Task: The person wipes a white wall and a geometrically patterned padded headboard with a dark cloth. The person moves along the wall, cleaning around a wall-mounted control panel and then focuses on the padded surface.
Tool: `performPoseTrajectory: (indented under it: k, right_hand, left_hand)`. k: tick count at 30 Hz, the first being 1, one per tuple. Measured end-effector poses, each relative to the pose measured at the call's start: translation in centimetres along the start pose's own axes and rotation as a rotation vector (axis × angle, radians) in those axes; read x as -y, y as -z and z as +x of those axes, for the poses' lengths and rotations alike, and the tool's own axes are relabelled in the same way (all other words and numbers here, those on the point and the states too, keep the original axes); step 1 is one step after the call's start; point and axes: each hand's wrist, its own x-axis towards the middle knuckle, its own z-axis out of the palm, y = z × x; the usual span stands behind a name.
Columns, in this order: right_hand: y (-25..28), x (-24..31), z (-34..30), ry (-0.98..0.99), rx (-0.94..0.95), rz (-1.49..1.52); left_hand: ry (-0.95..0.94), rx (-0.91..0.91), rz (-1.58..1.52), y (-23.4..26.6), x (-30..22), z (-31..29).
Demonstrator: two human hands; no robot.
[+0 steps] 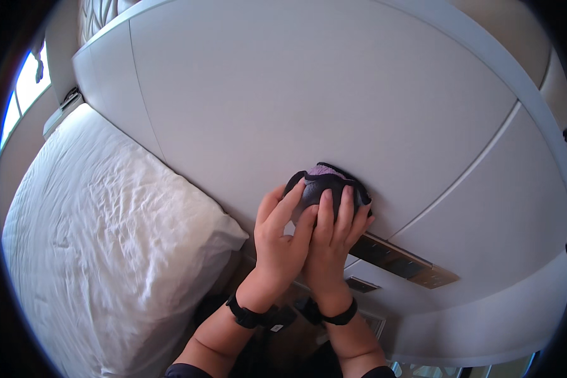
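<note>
"Purple and dark grey with black edging, that bunched cloth (315, 186): where does it sit in the head view?"

"Near the middle, up against the broad, smooth off-white panel (296, 94)."

"And the left hand (276, 230)?"

"Curved around the cloth's left side, index finger lying on its front, thumb reaching across toward the other hand."

"What of the right hand (329, 233)?"

"It holds the cloth too, fingers slightly apart over its front and right side. Both hands are close together, a black wristband on each wrist."

"Anything nearby?"

"Just below and right of the cloth, a long dark strip with a gold-brown end (394, 258) is set on the panel. To the left lies a bed with a wrinkled white cover (107, 239)."
</note>
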Motion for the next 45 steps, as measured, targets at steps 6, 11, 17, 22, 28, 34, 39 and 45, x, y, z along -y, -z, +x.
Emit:
performPoseTrajectory:
  k: [6, 11, 17, 22, 28, 34, 39, 45]
  right_hand:
    - [1.7, -1.0, 3.5, 0.029, -0.037, -0.048]
    - [2.6, -1.1, 5.9, 0.085, -0.112, -0.090]
    - [6.4, -1.1, 11.8, 0.123, -0.038, -0.075]
    - [8.5, -0.6, 15.3, 0.227, 0.070, -0.054]
    - [8.5, -0.3, 15.4, 0.255, 0.136, -0.133]
    - [15.4, 2.8, 22.6, 0.091, 0.560, 0.179]
    - [15.0, 3.6, 25.0, 0.029, 0.650, 0.300]
    - [14.3, 2.2, 23.3, 0.076, 0.635, 0.382]
  left_hand:
    - [-0.126, 0.025, 0.025, -0.9, -2.6, 2.9]
    - [-0.182, -0.005, 0.157, -0.4, -4.7, 4.7]
    - [-0.085, 0.072, 0.090, 0.3, -10.1, 9.9]
    - [0.126, 0.097, -0.004, 1.5, -12.4, 12.0]
    - [0.318, 0.178, -0.024, 2.6, -15.1, 13.9]
    - [0.566, 0.206, -0.132, 4.1, -16.0, 16.5]
    - [0.825, -0.118, -0.422, 2.8, -15.6, 15.0]
    - [0.776, 0.094, -0.381, 1.0, -17.2, 13.9]
